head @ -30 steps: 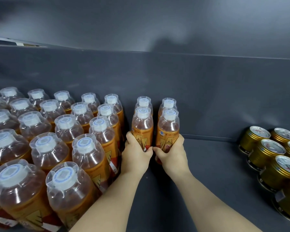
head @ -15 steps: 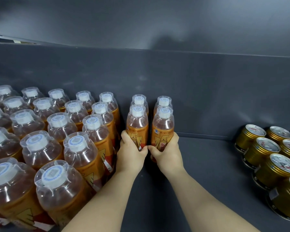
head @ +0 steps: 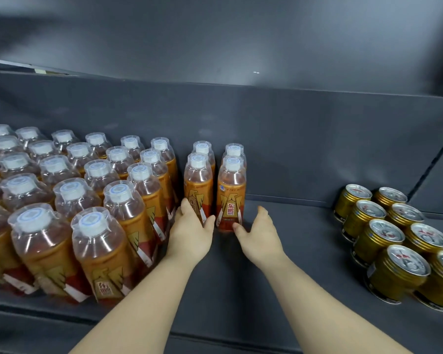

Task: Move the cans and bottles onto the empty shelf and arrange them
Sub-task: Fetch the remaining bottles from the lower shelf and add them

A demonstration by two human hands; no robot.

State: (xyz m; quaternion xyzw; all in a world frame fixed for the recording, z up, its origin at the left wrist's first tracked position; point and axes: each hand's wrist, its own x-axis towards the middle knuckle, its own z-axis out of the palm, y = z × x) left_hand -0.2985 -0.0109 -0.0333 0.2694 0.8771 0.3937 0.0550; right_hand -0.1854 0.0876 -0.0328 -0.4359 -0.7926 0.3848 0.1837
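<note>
Writing: "东鹏" is read in red on the orange-and-gold label of the right bottle (head: 231,190); the smaller print under it cannot be made out.
Centre group: four bottles are stood upright in a square at mid-shelf, far back, just right of the block; the left bottle (head: 198,185) and the right bottle are the near pair.
Contents: amber drink is seen through the clear upper walls; each white cap is covered by a clear overcap.
Block (head: 118,200): many like bottles are packed in rows at the left, from near edge to back wall (head: 266,139).
Cans (head: 385,232): gold cans with silver tops are set in two rows at the right, well apart from the bottles; their red marks are unreadable.
Shelf (head: 292,251): dark grey, bare between bottles and cans.
Left hand (head: 191,233): wrapped round the left bottle's lower part.
Right hand (head: 260,235): released, fingers spread, thumb (head: 237,227) at the right bottle's base.
</note>
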